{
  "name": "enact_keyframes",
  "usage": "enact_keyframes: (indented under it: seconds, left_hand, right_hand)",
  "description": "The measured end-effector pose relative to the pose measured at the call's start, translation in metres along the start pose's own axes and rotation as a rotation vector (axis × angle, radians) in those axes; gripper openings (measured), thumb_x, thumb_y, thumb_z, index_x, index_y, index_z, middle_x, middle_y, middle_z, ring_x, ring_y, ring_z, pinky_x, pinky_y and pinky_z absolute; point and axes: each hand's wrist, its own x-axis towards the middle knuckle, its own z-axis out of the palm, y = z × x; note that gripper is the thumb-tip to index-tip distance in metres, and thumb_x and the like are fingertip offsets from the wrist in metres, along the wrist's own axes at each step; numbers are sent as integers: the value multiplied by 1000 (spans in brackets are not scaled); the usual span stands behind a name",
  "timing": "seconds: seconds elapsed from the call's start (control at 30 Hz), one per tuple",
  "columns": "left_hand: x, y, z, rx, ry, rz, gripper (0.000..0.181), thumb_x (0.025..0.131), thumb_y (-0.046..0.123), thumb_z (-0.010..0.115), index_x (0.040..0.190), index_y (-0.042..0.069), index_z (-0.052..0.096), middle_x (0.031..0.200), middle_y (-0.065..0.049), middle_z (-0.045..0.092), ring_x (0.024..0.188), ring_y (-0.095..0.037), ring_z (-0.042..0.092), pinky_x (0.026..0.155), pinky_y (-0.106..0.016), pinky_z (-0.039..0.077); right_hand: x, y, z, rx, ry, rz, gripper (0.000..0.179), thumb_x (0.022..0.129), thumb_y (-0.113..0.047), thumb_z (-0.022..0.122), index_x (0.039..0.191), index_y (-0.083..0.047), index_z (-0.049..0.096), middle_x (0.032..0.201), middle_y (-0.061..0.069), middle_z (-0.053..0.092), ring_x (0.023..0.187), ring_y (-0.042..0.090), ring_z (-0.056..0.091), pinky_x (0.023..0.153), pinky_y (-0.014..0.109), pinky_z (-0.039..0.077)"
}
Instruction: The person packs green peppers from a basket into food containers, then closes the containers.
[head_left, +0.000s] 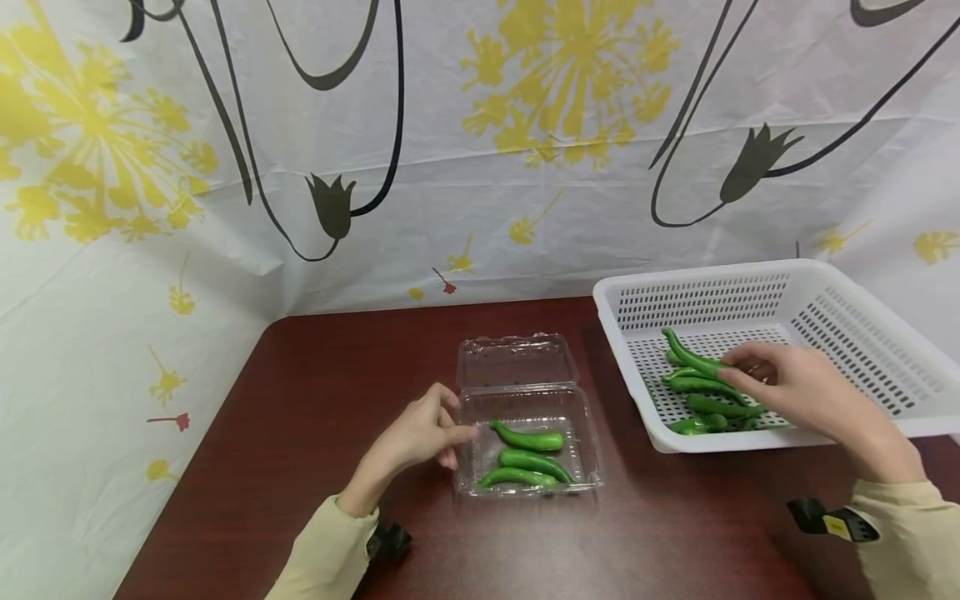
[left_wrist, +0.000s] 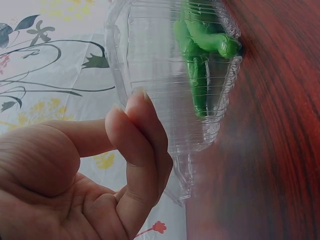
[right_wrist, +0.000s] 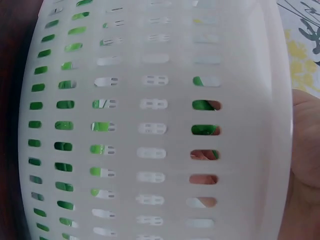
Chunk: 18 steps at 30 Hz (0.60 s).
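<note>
Green, slender, curved pepper (head_left: 690,360), one: far end free, near end pinched between thumb and fingers of the right hand (head_left: 802,383), inside a white, rectangular, perforated plastic basket (head_left: 720,442).

Loose pile of similar green peppers (head_left: 701,385): just beside and below the pinched one, on the slotted basket floor toward the front left; glimpsed also through the wall slots in the right wrist view.

Clear, thin plastic hinged box (head_left: 588,425): left of the basket and apart from it, lid (head_left: 517,364) swung open toward the rear.

Three glossy green peppers (head_left: 536,462): lying crosswise in the front part of the box, one behind another.

Left hand (head_left: 420,429): at the left edge of the box, fingers bent; pinching the rim or merely beside it, hard to tell.

Dark red-brown, wood-grained tabletop (head_left: 330,433): beneath box and basket.

White cloth with yellow, grey and red floral print (head_left: 420,142): hung behind the tabletop and along its left side.

Cream sleeves (head_left: 322,554): on both arms.
</note>
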Motion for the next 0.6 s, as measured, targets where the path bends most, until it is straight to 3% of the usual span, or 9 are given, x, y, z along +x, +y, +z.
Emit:
enact_keyframes:
  seconds: [0.6]
  left_hand:
    - [0,0,1,-7,-3,5,43,94,13,74,121,-5,47,76,-10,65,51,-18,65,74,-36,58]
  right_hand:
    - [1,-7,-4,-51,63,-33,19,93,-23,75,105,-9,75,80,-8,70,66,-3,59,59,32,49]
